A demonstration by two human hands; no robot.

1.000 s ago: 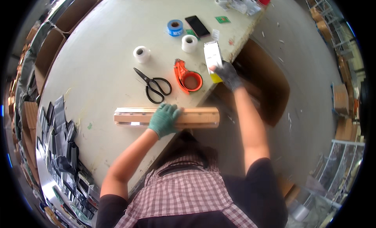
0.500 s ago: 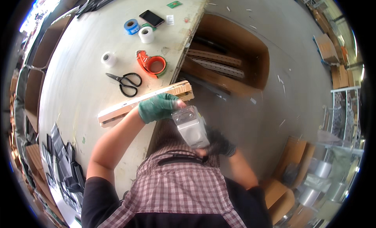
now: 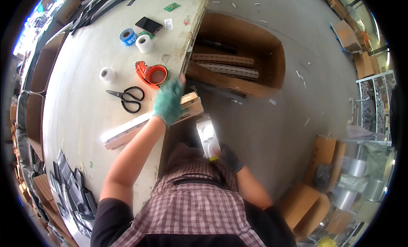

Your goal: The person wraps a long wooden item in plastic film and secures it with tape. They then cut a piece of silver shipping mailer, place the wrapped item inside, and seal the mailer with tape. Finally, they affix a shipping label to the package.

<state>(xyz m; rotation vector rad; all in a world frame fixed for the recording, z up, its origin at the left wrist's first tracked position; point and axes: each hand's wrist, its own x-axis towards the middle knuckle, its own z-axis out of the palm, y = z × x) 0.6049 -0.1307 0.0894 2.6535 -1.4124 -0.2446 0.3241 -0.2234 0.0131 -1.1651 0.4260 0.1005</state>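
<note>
My right hand (image 3: 230, 158), in a dark glove, grips the lower end of a narrow white box-like package (image 3: 207, 135) with a shiny face, off the table's edge. My left hand (image 3: 168, 101), in a green glove, reaches over a long, narrow cardboard-coloured bundle (image 3: 132, 129) lying along the table edge. Its fingers are blurred but look stretched out, with nothing seen in them. Just beyond the fingertips lies an orange tape dispenser (image 3: 142, 71). Black-handled scissors (image 3: 131, 98) rest to the left of it.
On the pale table (image 3: 80, 115) stand white rolls (image 3: 144, 43), a blue roll (image 3: 128, 36) and a phone (image 3: 149, 25). Black plastic bags (image 3: 70, 183) lie at the near left. An open carton (image 3: 272, 56) with long strips sits on the floor beyond the edge.
My left hand has left the package and moved up and forward toward the tape dispenser. The package now hangs from my right hand alone. The whole view has shifted slightly.
</note>
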